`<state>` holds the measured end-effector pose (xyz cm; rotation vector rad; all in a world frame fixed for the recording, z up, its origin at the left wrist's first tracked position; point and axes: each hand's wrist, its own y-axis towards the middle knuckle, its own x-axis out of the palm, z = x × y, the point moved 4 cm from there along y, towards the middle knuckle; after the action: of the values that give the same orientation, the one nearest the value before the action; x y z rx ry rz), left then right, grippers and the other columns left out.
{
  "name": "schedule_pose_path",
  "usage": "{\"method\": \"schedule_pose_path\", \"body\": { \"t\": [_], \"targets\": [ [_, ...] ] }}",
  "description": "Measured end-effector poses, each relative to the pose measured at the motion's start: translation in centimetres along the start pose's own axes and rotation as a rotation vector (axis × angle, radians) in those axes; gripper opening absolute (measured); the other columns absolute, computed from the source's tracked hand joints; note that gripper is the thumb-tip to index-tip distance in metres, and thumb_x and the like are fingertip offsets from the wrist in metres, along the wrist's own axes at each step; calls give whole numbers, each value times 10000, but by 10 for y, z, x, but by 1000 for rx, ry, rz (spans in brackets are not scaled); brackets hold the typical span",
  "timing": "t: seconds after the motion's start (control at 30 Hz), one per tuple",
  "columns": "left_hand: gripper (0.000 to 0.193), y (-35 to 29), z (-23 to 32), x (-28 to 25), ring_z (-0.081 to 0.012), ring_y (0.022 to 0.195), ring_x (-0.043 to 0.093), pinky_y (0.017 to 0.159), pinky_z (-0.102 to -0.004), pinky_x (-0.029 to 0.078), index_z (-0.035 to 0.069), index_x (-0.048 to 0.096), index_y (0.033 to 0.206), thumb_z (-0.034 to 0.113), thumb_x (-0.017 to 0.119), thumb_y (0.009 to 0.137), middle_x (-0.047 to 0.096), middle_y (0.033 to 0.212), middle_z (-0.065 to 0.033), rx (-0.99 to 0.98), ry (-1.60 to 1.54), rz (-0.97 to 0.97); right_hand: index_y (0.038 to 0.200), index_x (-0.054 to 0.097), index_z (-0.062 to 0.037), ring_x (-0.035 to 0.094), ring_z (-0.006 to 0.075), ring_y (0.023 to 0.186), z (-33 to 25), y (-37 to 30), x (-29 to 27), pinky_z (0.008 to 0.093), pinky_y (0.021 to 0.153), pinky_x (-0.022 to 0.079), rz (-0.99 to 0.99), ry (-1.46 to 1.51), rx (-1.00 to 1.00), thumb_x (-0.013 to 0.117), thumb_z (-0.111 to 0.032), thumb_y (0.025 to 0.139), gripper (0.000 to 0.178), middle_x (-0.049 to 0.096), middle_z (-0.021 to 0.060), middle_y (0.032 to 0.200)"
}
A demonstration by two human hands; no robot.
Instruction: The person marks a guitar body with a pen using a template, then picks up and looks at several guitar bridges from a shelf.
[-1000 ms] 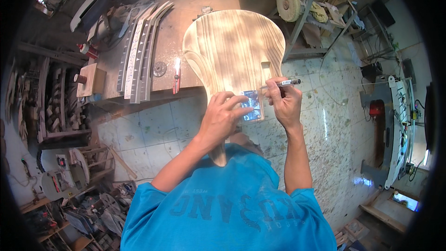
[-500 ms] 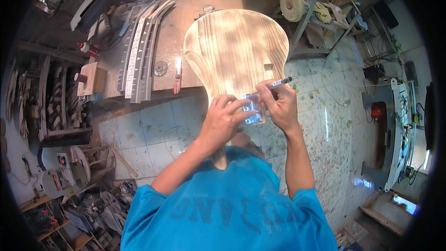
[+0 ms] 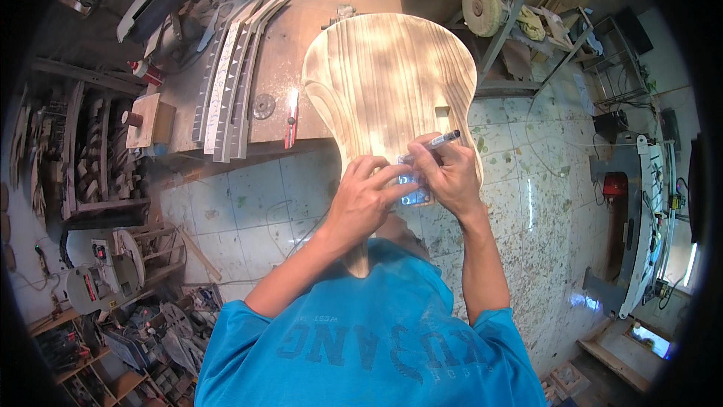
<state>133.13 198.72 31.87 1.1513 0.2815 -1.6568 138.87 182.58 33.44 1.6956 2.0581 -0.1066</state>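
A pale wooden guitar body with bold grain lies in front of me, its far part at the workbench's edge. A small rectangular hole is cut near its right side. At its near end a shiny plate with a bluish reflection lies on the wood. My left hand presses this plate down with its fingertips, covering part of it. In my right hand is a pen, pinched between thumb and fingers and slanting up to the right. Its tip, at the plate's upper edge, is hard to make out.
On the workbench left of the body lie several long guitar necks, a round metal disc and red-handled pliers. A buffing wheel on a stand is at the far right. Tiled floor spreads below, with machines on both sides.
The pen and my right hand have shifted a little left along the plate's upper edge. My left hand stays on the plate, and the whole view has moved slightly.
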Motion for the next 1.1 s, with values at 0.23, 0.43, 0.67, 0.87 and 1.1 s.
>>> {"method": "schedule_pose_path", "body": {
  "t": [0.23, 0.43, 0.67, 0.87, 1.1],
  "targets": [
    [423, 0, 0, 0, -272, 1120, 573, 998, -425, 477, 194, 806, 1074, 69, 747, 674, 692, 1241, 12, -5, -7, 2, 976, 721, 1, 649, 182, 584, -9, 5, 1, 338, 529, 480, -68, -47, -26, 727, -153, 955, 156, 696, 116, 723],
    [415, 0, 1, -1, -273, 1119, 574, 996, -430, 479, 194, 808, 1061, 58, 746, 673, 693, 1239, 7, -2, 2, 6, 952, 714, 7, 646, 198, 566, -9, 9, 1, 344, 516, 473, -87, -135, -128, 731, -147, 948, 155, 680, 123, 698],
    [374, 0, 0, 0, -276, 1107, 581, 979, -424, 489, 191, 804, 1045, 60, 753, 698, 701, 1208, 10, 6, -16, 34, 936, 716, 3, 650, 132, 604, -6, 1, -17, 305, 543, 493, 66, 77, 39, 697, -161, 973, 169, 694, 82, 698],
    [340, 1, -3, -2, -290, 1083, 589, 940, -416, 498, 133, 751, 1104, 76, 766, 769, 700, 1166, -14, 3, -47, 49, 923, 713, 12, 652, 104, 634, -23, -25, -36, 283, 568, 507, 172, 66, 48, 666, -116, 984, 149, 682, 58, 715],
    [453, 3, 1, -8, -343, 1004, 600, 874, -450, 500, 37, 639, 1190, 89, 822, 779, 622, 1015, -151, -82, -200, 98, 948, 723, 12, 659, 130, 632, -14, -36, -13, 284, 568, 507, 84, 31, 28, 700, -100, 962, 116, 693, 84, 749]
  ]
}}
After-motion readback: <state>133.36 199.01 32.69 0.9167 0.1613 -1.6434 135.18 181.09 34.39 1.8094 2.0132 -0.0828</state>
